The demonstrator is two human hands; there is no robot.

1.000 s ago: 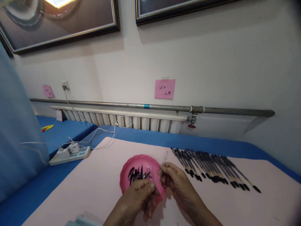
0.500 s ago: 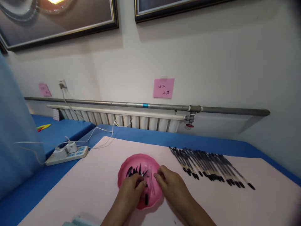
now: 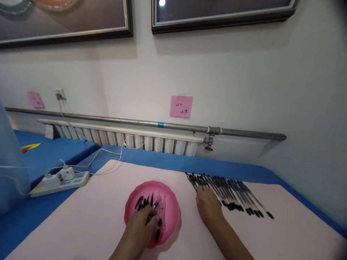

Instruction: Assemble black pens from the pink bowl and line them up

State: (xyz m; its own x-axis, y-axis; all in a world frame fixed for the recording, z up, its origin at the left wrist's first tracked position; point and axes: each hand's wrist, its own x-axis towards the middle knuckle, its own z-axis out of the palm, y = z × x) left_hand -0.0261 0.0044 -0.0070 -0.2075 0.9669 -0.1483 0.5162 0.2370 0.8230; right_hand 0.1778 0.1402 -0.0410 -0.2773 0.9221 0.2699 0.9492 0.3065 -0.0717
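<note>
A pink scalloped plate (image 3: 173,213) holds black pen caps, dark pointed pen pieces and clear pen tubes (image 3: 162,209). My left hand (image 3: 142,224) is over the plate's near left part, its thumb and fingers pinched together among the pieces; whatever lies between the fingertips is hidden. A black cap (image 3: 157,235) lies just right of the thumb. My right hand (image 3: 208,206) reaches to the left end of a row of black-capped pens (image 3: 233,191), fingers curled onto a pen there. The hand covers part of that pen and its neighbours.
Pale pink paper (image 3: 89,206) covers the blue table (image 3: 162,156). A power strip (image 3: 61,183) with plugged chargers and white cables lies at the left. Behind the table are a radiator (image 3: 149,142), a metal pipe and a red-handled valve (image 3: 208,149).
My right hand has moved from the plate's right rim to the pens on the right. My left hand has stayed over the plate. The view has shifted slightly right.
</note>
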